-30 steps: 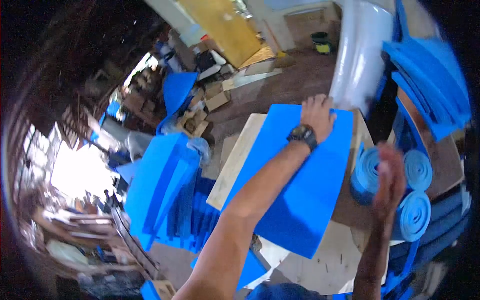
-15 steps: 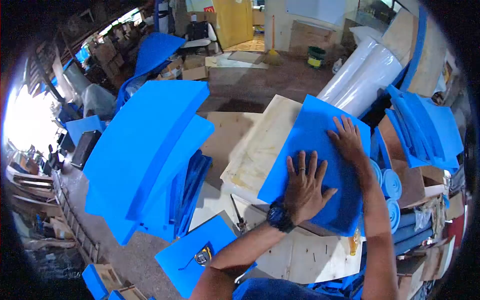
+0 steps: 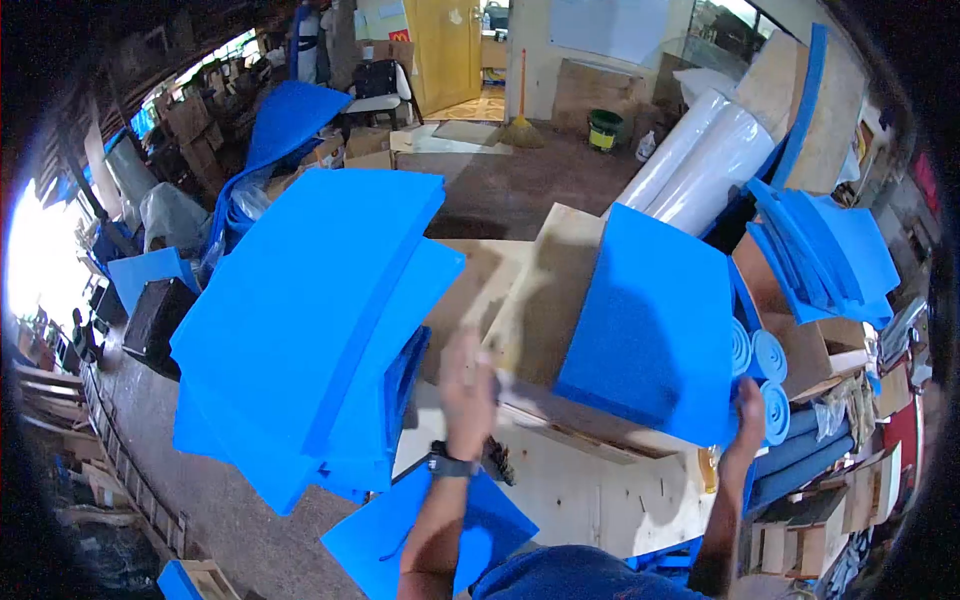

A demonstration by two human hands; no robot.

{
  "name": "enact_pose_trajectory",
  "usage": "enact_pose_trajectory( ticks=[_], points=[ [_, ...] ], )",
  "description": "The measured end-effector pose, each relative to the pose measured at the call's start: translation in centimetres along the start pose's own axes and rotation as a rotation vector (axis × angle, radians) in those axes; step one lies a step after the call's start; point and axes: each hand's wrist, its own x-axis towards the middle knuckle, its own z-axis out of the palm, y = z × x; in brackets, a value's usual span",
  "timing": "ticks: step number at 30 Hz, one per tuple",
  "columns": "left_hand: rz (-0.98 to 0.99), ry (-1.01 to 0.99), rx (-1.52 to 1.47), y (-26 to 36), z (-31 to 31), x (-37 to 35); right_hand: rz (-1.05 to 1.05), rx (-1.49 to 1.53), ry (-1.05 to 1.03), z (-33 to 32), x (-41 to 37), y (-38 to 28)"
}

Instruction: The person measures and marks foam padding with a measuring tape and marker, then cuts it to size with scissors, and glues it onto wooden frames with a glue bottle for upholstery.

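Blurring near the wooden piece (image 3: 560, 265), left hand (image 3: 467, 400) shows unclear grip, as does right hand (image 3: 741, 435) beside the blue sheet (image 3: 655, 325)

Chunky dark wristwatch (image 3: 453, 461), broad band, worn just below the left hand (image 3: 468, 400); dial detail unreadable. Fingers of that hand blurred. Forearms (image 3: 432, 535) bare. Dark-blue cloth garment (image 3: 580, 575) at bottom edge, type unclear.

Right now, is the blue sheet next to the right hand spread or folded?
Spread: the blue sheet lies flat over the pale wood, with no fold showing.
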Motion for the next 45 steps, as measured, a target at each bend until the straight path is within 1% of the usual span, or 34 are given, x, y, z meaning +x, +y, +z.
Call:
enact_pose_trajectory(
  ticks=[1, 2, 3, 5, 6, 7, 8, 10, 12, 13, 15, 17, 18, 19, 20, 21, 23, 25, 26, 27, 28, 30, 31, 32, 33, 34, 35, 36, 37, 38, 40, 42, 44, 45],
  points=[
    [-0.167, -0.036, -0.132, -2.3, -1.4, 0.5, 0.004, 0.244, 0.145, -0.4, -2.5, 4.4],
    [-0.246, -0.099, -0.155, -5.0, -2.0, 1.2, 0.128, 0.419, 0.039, -1.0, -4.6, 8.8],
    [-0.318, -0.146, -0.201, -8.9, -1.3, 1.3, 0.260, 0.487, -0.030, -0.8, -5.9, 12.4],
    [-0.496, -0.379, -0.679, -12.1, 0.4, 1.3, 0.217, 0.554, 0.000, 2.3, -7.9, 14.2],
    [-0.532, -0.373, -0.689, -12.2, 1.1, 0.9, 0.194, 0.587, 0.013, 4.0, -8.9, 14.9],
    [-0.566, -0.364, -0.698, -12.1, 1.7, 0.6, 0.285, 0.496, 0.125, 5.3, -7.9, 14.7],
    [-0.602, -0.355, -0.703, -12.1, 2.0, 0.2, 0.275, 0.558, 0.126, 5.5, -7.5, 14.4],
    [-0.565, -0.411, -0.594, -11.8, 2.1, -0.3, 0.252, 0.691, 0.130, 5.7, -6.4, 13.8],
    [-0.380, -0.465, -0.335, -14.2, 2.3, -2.9, 0.163, 0.680, 0.113, 4.8, -4.0, 15.6],
    [-0.383, -0.412, -0.362, -12.6, 2.9, -4.3, 0.117, 0.674, 0.107, 4.2, -2.0, 17.1],
    [-0.392, -0.312, -0.409, -7.5, 4.6, -7.5, 0.328, 0.993, 0.089, 3.0, 3.3, 20.6],
    [-0.615, -0.240, -0.642, -7.7, 6.4, -10.0, 0.463, 0.989, 0.168, 3.4, 6.8, 17.9],
    [-0.572, -0.196, -0.658, -13.0, 6.4, -12.2, 0.446, 0.831, 0.014, 2.1, 9.7, 24.9],
    [-0.538, -0.183, -0.681, -18.3, 6.8, -14.0, 0.454, 0.766, 0.023, 2.0, 10.9, 25.5],
    [-0.538, -0.189, -0.587, -17.8, 6.6, -14.7, 0.441, 0.679, 0.049, 2.5, 10.7, 24.9],
    [-0.498, -0.214, -0.451, -17.0, 5.7, -14.8, 0.420, 0.598, 0.103, 2.6, 10.0, 23.8],
    [-0.342, -0.277, -0.191, -15.9, 4.5, -13.6, 0.372, 0.429, 0.217, 3.7, 9.9, 21.8],
    [-0.181, -0.313, -0.030, -14.4, 4.0, -12.7, 0.338, 0.322, 0.349, 3.5, 8.7, 19.4],
    [-0.152, -0.287, -0.027, -13.7, 4.3, -12.8, 0.309, 0.274, 0.389, 2.9, 7.0, 18.2],
    [-0.257, -0.192, -0.097, -9.8, 5.1, -13.8, 0.264, 0.243, 0.425, 2.4, 4.4, 16.6],
    [-0.361, -0.072, -0.160, -7.8, 5.4, -15.3, 0.207, 0.200, 0.437, 1.8, 0.8, 15.4],
    [-0.334, -0.179, -0.066, -7.6, 4.3, -18.7, 0.131, 0.102, 0.426, 0.6, -7.8, 12.5],
    [-0.318, -0.247, -0.024, -7.8, 3.9, -20.1, 0.156, 0.027, 0.388, -0.1, -13.2, 11.7],
    [-0.320, -0.405, -0.032, -8.5, 4.0, -22.5, 0.205, -0.063, 0.207, -1.6, -19.2, 12.2],
    [-0.324, -0.562, -0.036, -8.9, 4.4, -24.9, 0.352, -0.006, 0.117, -2.4, -24.8, 12.0],
    [-0.335, -0.714, -0.044, -8.8, 5.5, -26.8, 0.465, -0.072, -0.065, -3.0, -29.9, 13.7],
    [-0.345, -0.901, -0.047, -8.6, 6.9, -29.3, 0.489, -0.167, -0.019, -3.3, -35.9, 15.5],
    [-0.341, -1.086, -0.039, -8.0, 8.1, -30.6, 0.460, -0.167, 0.093, -4.5, -40.6, 15.0],
    [-0.323, -1.267, -0.021, -7.4, 9.4, -31.7, 0.679, -0.152, 0.152, -5.8, -44.6, 14.8],
    [-0.264, -1.345, -0.026, -6.9, 11.0, -33.2, 0.888, -0.130, 0.206, -7.1, -48.0, 15.0],
    [-0.129, -1.480, -0.044, -6.4, 13.9, -35.7, 1.135, 0.020, 0.546, -9.9, -52.3, 15.7],
    [-0.014, -1.538, 0.046, -6.0, 16.9, -38.0, 1.204, -0.174, 0.597, -12.9, -56.2, 17.3],
    [0.074, -1.538, 0.123, -5.3, 19.9, -40.7, 1.201, -0.253, 0.658, -13.4, -63.9, 22.8],
    [0.099, -1.524, 0.165, -5.1, 20.9, -41.9, 1.298, -0.284, 0.667, -13.8, -67.4, 24.3]
  ],
)
